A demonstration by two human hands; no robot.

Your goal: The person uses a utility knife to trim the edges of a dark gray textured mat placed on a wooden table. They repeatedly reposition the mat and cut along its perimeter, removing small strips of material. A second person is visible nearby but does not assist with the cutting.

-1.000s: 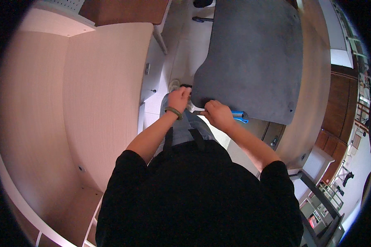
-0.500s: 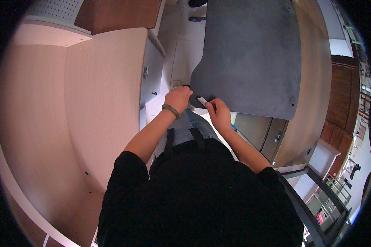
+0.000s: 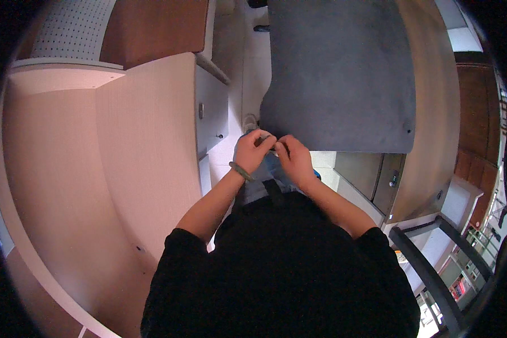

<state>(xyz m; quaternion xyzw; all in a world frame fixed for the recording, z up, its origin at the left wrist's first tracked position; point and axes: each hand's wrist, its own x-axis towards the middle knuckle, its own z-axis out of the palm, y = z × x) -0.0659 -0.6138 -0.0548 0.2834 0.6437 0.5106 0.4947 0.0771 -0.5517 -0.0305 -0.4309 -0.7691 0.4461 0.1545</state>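
Note:
My left hand (image 3: 252,149) and my right hand (image 3: 293,159) meet in front of my body, at the near left corner of a dark grey desktop (image 3: 343,79). Both are closed, thumbs and fingertips pinched together and almost touching. A small pale strip is between the right fingers, mostly covered by them. What the left fingertips grip is hidden. A dark braided band (image 3: 241,171) circles my left wrist.
On my left stands a pale wood panelled desk (image 3: 152,158) beside a grey drawer cabinet (image 3: 213,112) with a lock. A wooden cabinet (image 3: 363,174) is below the desktop at right. Near my right elbow is a black metal frame (image 3: 428,276). A shoe (image 3: 250,121) shows on the floor.
My hands have come together from apart. The right hand's pale strip, plainly visible before, is now mostly hidden by fingers. The view has shifted slightly.

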